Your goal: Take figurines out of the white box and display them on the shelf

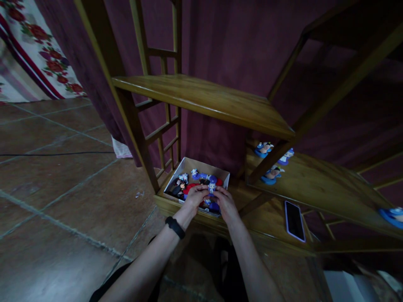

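Observation:
Both my hands reach into a white cardboard box (181,168) on the lowest board of a wooden shelf unit. The box holds several small toy figures on blue and red bases. My left hand (195,197), a black band on its wrist, and my right hand (224,204) are pinched together on one small blue-and-white figure (212,186) above the box's front part. The fingers of both hands are curled around it.
A phone (294,221) lies face up on the lowest board, right of the box. Three figures on blue bases (273,173) stand on the middle right shelf; another blue base (393,215) shows at far right. A wide upper shelf (204,98) overhangs. Tiled floor lies to the left.

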`<state>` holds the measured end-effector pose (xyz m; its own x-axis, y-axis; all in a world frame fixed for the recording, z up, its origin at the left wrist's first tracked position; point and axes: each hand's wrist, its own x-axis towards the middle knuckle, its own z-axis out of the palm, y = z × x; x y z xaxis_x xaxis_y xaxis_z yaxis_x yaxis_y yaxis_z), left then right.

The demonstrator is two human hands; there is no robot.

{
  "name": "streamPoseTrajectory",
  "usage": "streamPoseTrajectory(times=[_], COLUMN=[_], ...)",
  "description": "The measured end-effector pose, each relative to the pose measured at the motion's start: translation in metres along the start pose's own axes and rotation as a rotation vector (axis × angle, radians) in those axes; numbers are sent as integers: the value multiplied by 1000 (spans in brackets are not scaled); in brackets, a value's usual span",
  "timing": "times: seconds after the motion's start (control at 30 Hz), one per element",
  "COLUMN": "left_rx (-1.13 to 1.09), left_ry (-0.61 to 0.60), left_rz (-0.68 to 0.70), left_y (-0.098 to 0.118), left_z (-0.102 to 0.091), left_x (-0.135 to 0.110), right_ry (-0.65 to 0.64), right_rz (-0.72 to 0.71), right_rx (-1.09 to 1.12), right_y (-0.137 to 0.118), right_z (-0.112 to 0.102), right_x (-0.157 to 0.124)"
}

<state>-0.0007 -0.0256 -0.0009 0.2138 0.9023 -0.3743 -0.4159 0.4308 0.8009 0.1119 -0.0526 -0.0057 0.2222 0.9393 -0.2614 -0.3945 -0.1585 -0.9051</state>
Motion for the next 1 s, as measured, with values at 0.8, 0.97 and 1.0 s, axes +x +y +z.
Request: streamPoseTrajectory(times=[0.8, 0.97, 1.0], left_rx=[-40, -40, -40], left_ry=[54, 31, 30], left_rz=[-34, -21, -18], left_y=[2, 2, 2], left_z=[-2, -7, -7], left_x=[9, 12, 12], right_ry=[72, 93, 93], right_rz=[-28, -29, -25], right_rx=[73, 112, 113], right_y=[13, 14, 14], right_z=[6, 10, 11], right_x=[11, 12, 11])
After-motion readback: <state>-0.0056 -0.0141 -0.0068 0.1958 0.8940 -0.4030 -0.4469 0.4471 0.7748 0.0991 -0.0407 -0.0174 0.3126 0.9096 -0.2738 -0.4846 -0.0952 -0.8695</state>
